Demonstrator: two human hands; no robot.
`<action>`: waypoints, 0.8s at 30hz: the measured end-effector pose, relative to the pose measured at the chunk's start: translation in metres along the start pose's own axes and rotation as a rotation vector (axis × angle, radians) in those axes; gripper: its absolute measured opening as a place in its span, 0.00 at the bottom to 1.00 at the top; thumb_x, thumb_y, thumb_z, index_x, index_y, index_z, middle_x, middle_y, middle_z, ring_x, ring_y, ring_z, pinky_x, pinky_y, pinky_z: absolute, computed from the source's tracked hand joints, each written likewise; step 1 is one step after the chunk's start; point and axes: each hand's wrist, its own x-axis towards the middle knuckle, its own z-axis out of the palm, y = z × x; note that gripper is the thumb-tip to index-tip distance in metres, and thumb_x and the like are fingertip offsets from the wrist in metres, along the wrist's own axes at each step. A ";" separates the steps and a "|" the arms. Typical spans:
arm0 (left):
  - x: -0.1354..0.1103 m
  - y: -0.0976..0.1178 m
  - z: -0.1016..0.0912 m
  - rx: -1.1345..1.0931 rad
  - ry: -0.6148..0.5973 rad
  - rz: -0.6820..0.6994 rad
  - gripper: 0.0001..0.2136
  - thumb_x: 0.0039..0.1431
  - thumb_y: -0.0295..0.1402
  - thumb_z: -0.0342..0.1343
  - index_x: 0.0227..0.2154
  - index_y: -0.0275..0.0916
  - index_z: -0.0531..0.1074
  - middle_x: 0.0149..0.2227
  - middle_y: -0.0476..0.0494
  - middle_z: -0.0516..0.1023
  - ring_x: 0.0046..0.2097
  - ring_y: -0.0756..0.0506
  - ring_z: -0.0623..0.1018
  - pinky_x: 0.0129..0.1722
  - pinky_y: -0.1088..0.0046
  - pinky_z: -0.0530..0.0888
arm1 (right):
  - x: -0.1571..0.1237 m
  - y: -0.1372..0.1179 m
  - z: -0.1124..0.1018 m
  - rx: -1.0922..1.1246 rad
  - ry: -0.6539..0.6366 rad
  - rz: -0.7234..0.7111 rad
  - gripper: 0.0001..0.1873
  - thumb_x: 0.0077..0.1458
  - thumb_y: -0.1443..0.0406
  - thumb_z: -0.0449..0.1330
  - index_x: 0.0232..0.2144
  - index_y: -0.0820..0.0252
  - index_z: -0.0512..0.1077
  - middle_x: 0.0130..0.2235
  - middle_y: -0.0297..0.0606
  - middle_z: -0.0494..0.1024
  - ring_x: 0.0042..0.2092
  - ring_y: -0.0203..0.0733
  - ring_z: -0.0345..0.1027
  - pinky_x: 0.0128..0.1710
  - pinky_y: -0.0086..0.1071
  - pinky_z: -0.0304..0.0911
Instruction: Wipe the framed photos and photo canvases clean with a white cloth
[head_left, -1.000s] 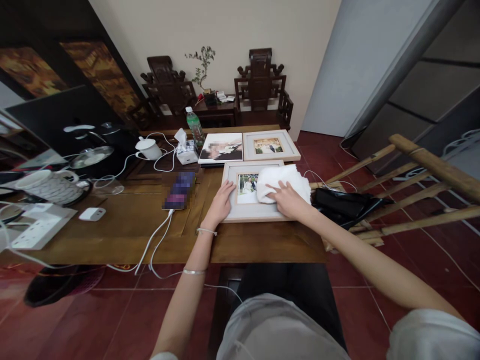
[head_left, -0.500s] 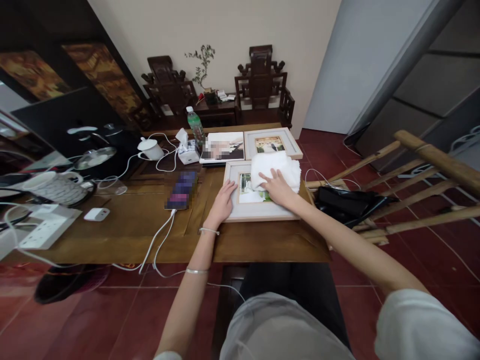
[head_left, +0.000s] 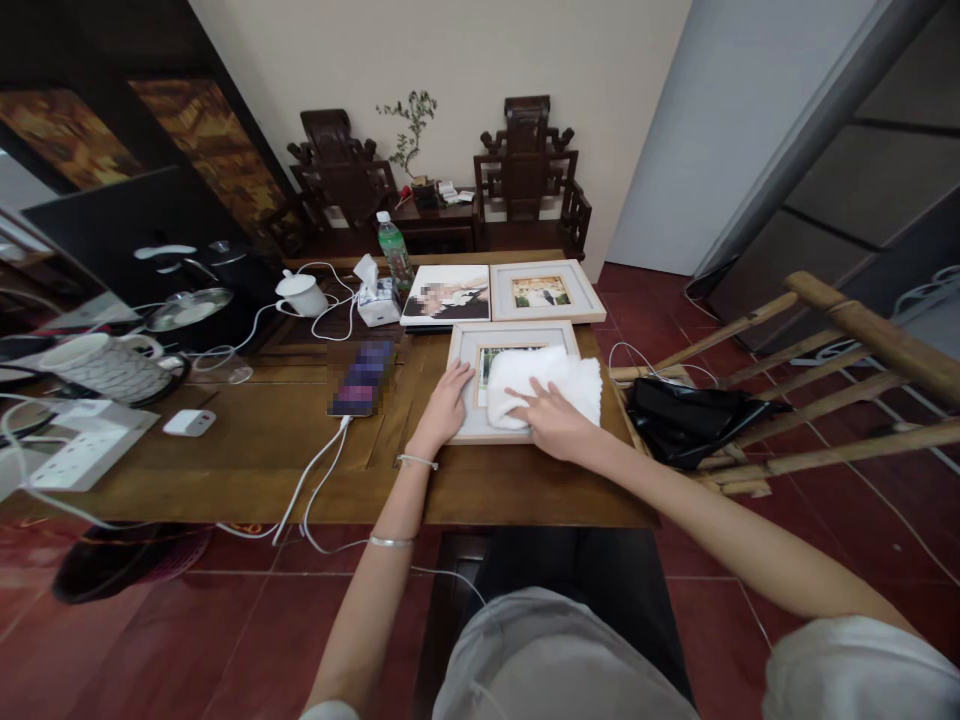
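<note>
A picture frame (head_left: 466,432) with a pale wooden border lies flat near the table's front edge. My left hand (head_left: 444,402) grips its left side, fingers over the rim. On the glass is a folded white towel (head_left: 571,378), which covers much of the photo (head_left: 486,364). My right hand (head_left: 561,424) has hold of this towel from above, its fingers partly spread and pressing into it. Just behind lies a second picture frame (head_left: 585,282) with a photo in it. Left of that one, a white-edged photo panel (head_left: 442,290) rests on something dark.
A phone (head_left: 364,378) with a white cable lies left of my left hand. Beyond it stand a tissue box (head_left: 379,304), a green-labelled bottle (head_left: 393,250) and a lidded white cup (head_left: 301,293). A power strip (head_left: 94,445) is far left; a bamboo chair (head_left: 840,370) stands right.
My right hand has drawn the towel toward me and slightly left, from the frame's upper right to its lower middle. My left hand stays on the frame's left side.
</note>
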 end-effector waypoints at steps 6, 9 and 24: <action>0.000 -0.001 0.000 0.004 0.011 0.006 0.28 0.51 0.16 0.43 0.55 0.38 0.68 0.60 0.40 0.68 0.66 0.41 0.59 0.66 0.50 0.56 | 0.067 0.055 0.012 -0.111 0.233 0.113 0.34 0.49 0.79 0.48 0.58 0.58 0.67 0.68 0.39 0.51 0.67 0.64 0.37 0.61 0.64 0.41; 0.001 -0.001 -0.001 0.005 0.005 0.000 0.27 0.51 0.17 0.43 0.54 0.38 0.68 0.60 0.39 0.67 0.66 0.41 0.59 0.66 0.51 0.56 | 0.087 0.063 0.012 -0.127 0.234 0.148 0.34 0.50 0.79 0.48 0.59 0.58 0.66 0.68 0.39 0.51 0.67 0.67 0.35 0.59 0.68 0.39; 0.003 0.029 -0.010 -0.103 0.067 -0.121 0.23 0.69 0.40 0.36 0.63 0.36 0.57 0.65 0.38 0.60 0.66 0.43 0.59 0.66 0.60 0.55 | 0.017 -0.033 -0.004 0.006 -0.087 -0.163 0.33 0.52 0.78 0.47 0.56 0.50 0.68 0.67 0.34 0.54 0.66 0.66 0.42 0.57 0.67 0.49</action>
